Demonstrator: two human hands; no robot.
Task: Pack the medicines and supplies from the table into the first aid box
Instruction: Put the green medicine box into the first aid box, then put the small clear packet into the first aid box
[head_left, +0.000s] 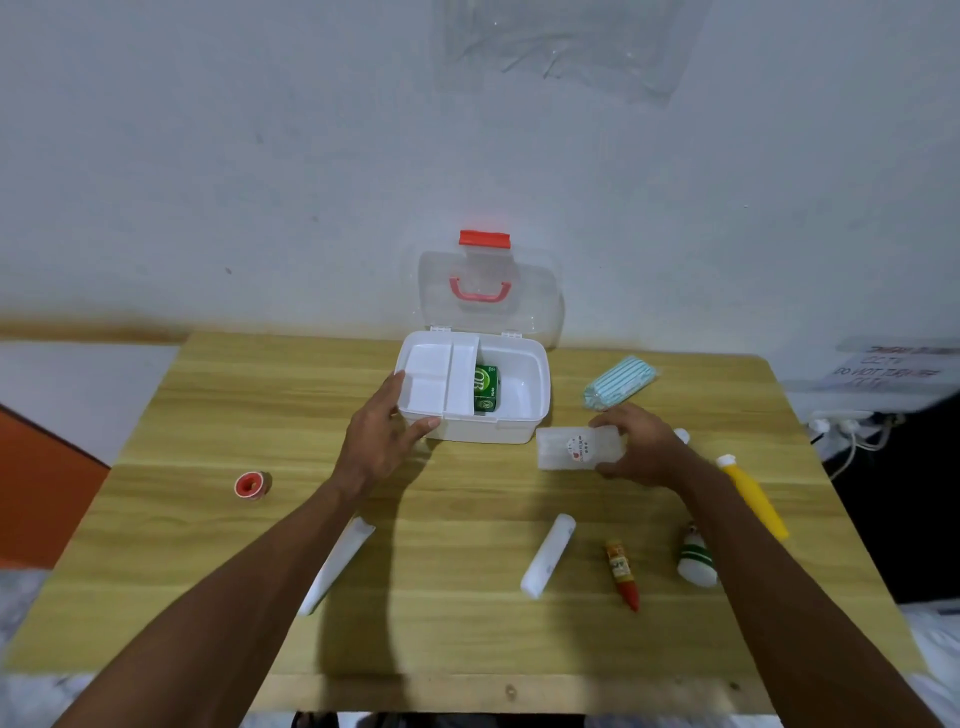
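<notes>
On a wooden table (467, 623) pushed against a pale wall, a person packs a white first aid box (519, 426), its clear lid (540, 301) tipped back and open. The left hand (382, 441) lies spread against the box's near left corner, thumb along the front wall and forefinger up the side, bracing it. The right hand (641, 447) has its fingers curled round the right end of a clear packet (571, 449) that lies on the table just right of the box.

Only a green carton (485, 387) sits inside, beside a white inner tray (431, 379) that covers the left part. That narrows the opening, so the long, soft packet may well catch on the rim or tray, or sag and slip from a one-ended grip. The light box could skid if the left hand eases off.

A yellow bottle (753, 499) lies close by the right forearm near the table's edge and could be swept off. Face masks (618, 382), a white roll (548, 556), a red tube (621, 571) and a tape roll (252, 486) wait unpacked.
</notes>
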